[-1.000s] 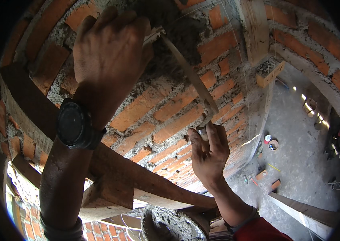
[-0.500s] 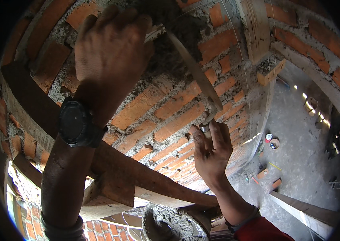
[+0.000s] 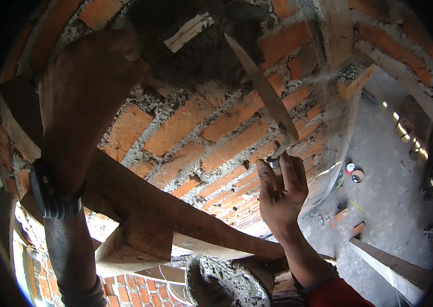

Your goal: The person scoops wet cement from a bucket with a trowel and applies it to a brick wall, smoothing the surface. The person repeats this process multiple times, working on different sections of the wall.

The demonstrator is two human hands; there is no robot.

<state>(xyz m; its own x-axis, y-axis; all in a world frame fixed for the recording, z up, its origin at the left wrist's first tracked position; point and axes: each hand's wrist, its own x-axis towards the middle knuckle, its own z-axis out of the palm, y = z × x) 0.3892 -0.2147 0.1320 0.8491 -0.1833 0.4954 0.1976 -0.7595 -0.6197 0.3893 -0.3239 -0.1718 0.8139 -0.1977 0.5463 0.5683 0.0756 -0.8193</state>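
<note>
My right hand (image 3: 284, 197) is wrapped round the handle of a trowel (image 3: 265, 89), whose long blade points up toward the brick wall (image 3: 180, 123). The blade tip lies near a dark patch of wet mortar (image 3: 191, 66). A short pale strip (image 3: 189, 31) with rough edges sits in that mortar, with no hand on it. My left hand (image 3: 91, 71), a dark watch on its wrist, is left of the patch in front of the bricks. It is dim and its fingers are mostly hidden, so I cannot tell what they do.
A bucket of grey mortar (image 3: 226, 286) stands low in the middle. Beside it, a wooden beam (image 3: 175, 215) crosses below the wall. Thin strings run down near a wooden post (image 3: 335, 33). Far below on the concrete floor (image 3: 385, 215) are a small bucket (image 3: 357, 176) and loose bricks.
My left hand has come off the pale strip and moved left and down, leaving the strip in the mortar. My right hand and the trowel have shifted slightly right in the picture.
</note>
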